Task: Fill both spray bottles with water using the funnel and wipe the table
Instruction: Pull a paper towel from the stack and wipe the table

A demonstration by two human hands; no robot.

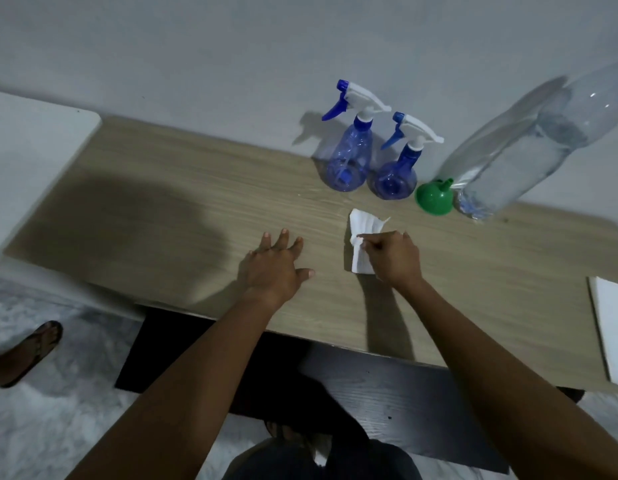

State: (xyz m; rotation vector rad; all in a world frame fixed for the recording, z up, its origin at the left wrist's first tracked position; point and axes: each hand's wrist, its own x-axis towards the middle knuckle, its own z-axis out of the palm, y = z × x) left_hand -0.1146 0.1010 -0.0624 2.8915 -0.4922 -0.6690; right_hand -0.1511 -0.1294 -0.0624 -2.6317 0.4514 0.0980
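Two blue spray bottles with white trigger heads stand against the wall, the left bottle [349, 157] and the right bottle [395, 174], both capped. A green funnel [434, 199] lies on the wooden table [162, 209] just right of them. A large clear water bottle [529, 147] stands beside the funnel. My right hand [394, 258] pinches a white paper tissue [363, 240] that lies on the tabletop in front of the bottles. My left hand [276, 268] rests flat on the table with fingers spread, holding nothing.
A white surface [30, 161] adjoins the table at the left. A white flat object [612, 327] lies at the table's right front edge. A dark shelf [369, 393] juts out below the table. A sandalled foot [30, 351] stands on the floor at left.
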